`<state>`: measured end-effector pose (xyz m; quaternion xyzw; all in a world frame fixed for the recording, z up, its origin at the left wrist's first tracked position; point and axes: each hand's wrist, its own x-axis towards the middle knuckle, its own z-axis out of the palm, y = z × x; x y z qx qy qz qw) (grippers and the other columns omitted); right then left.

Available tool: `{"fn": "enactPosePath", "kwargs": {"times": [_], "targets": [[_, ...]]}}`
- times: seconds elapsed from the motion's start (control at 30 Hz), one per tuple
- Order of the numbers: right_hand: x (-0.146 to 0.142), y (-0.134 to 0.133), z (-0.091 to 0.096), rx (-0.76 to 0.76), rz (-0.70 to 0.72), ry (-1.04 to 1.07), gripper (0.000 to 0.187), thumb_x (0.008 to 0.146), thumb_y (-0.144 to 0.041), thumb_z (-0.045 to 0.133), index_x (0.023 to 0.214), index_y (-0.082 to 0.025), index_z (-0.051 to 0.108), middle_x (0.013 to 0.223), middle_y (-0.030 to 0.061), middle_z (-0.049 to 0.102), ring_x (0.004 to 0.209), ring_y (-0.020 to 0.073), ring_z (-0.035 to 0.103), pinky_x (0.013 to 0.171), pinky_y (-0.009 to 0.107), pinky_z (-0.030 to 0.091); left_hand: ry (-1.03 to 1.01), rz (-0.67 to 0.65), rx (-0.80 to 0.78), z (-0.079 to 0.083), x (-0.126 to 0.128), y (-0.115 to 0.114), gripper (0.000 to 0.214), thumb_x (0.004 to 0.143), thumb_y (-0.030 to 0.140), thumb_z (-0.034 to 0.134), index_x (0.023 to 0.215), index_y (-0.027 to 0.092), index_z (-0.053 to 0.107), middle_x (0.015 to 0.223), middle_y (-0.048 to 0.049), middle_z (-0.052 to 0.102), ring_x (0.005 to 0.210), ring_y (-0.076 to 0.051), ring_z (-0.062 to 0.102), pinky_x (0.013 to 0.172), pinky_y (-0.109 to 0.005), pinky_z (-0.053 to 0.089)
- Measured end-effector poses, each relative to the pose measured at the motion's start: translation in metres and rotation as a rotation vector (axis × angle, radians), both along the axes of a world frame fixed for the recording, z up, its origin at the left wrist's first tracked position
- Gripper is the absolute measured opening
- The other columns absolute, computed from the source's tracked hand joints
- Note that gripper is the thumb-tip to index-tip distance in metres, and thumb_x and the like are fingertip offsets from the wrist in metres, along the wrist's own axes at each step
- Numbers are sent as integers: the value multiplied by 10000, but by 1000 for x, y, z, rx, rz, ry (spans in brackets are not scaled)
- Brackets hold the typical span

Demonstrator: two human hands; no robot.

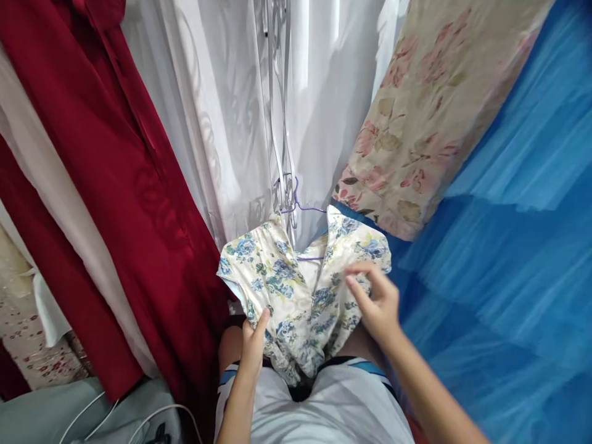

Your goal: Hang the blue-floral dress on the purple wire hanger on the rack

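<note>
A cream dress (pixel 282 287) with blue and yellow flowers, cap sleeves and a V neck hangs from a purple hanger (pixel 311 208) in front of my lap. Its gathered lower part dips between my legs, and the rest is hidden. My left hand (pixel 254 345) grips the dress's left side, thumb in front and the other fingers behind the cloth. At the dress's right side, just below the sleeve, is my right hand (pixel 382 302). Its thumb and forefinger are curved with a small gap between the tips, and I see nothing held there.
Long red cloth (pixel 152 203) hangs on the left and white drapes (pixel 222 111) behind. Metal hangers (pixel 277 92) dangle above the dress. Beige floral cloth (pixel 407 135) and a blue tulle gown (pixel 509 265) hang on the right. White cables (pixel 161 408) lie at lower left.
</note>
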<state>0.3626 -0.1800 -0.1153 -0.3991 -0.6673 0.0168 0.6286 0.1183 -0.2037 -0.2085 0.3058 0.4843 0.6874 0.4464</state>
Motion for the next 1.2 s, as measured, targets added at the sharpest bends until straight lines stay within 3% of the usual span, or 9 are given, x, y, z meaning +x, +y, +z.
{"fn": "enactPosePath", "kwargs": {"times": [0.1, 0.23, 0.43, 0.53, 0.7, 0.73, 0.87, 1.0, 1.2], "targets": [[-46, -3, -55, -475, 194, 36, 241, 929, -431, 540, 862, -205, 593, 798, 46, 654, 740, 218, 609, 669, 323, 462, 19, 14, -8, 5, -5, -6, 391, 707, 366, 824, 1019, 155, 721, 1121, -142, 730, 1195, -323, 617, 1066, -432, 455], [-79, 10, -84, -636, 284, 30, 353, 944, -479, 483, 737, -198, 538, 687, 13, 581, 650, 180, 541, 619, 292, 403, 22, -29, 11, 6, -7, -10, 413, 756, 391, 779, 1066, 130, 706, 1173, -151, 710, 1190, -308, 621, 1039, -408, 474], [-73, 2, -64, -704, 476, 245, 345, 917, -508, 535, 777, -194, 559, 686, 8, 588, 614, 156, 510, 583, 266, 383, 48, -3, 63, 5, 2, -19, 396, 799, 378, 737, 1105, 134, 682, 1187, -150, 702, 1201, -308, 611, 1049, -403, 457], [-68, -11, -56, -666, 458, 359, 364, 925, -517, 529, 757, -198, 578, 634, -2, 559, 558, 143, 450, 545, 267, 342, 60, -7, 99, 0, 3, -22, 374, 825, 365, 710, 1144, 181, 650, 1218, -117, 687, 1210, -292, 603, 1040, -378, 464], [-68, -28, -55, -713, 470, 408, 367, 905, -497, 573, 697, -196, 602, 564, -7, 523, 504, 131, 382, 512, 277, 279, 201, 378, 369, -6, 2, -21, 480, 744, 295, 784, 1174, 292, 572, 1326, -76, 574, 1301, -279, 505, 1113, -388, 382], [-70, -31, -56, -739, 487, 399, 362, 898, -492, 583, 694, -194, 609, 554, -8, 525, 496, 130, 380, 507, 277, 273, 281, 340, 408, -6, 5, -21, 436, 734, 291, 790, 1124, 284, 598, 1286, -85, 588, 1282, -283, 511, 1116, -390, 374], [-79, -39, -59, -775, 551, 362, 299, 867, -429, 629, 693, -186, 634, 520, -16, 527, 496, 132, 441, 514, 266, 303, 563, -188, 361, -7, 30, -15, 227, 836, 336, 685, 1038, 246, 637, 997, -89, 668, 975, -259, 629, 915, -359, 475], [-73, -31, -50, -860, 594, 357, 316, 846, -428, 625, 663, -172, 650, 459, -22, 512, 418, 106, 381, 452, 249, 241, 727, -258, 357, -10, 46, -8, 152, 935, 309, 517, 809, 230, 549, 753, -40, 607, 727, -202, 578, 713, -308, 439], [-49, 32, 27, -791, 597, 430, 294, 732, -427, 709, 678, -138, 692, 416, -43, 466, 359, 66, 255, 402, 249, 114, 1061, -420, 375, 10, 55, -7, 85, 874, 157, 499, 838, 230, 522, 860, -62, 633, 771, -203, 596, 677, -286, 409]]}}
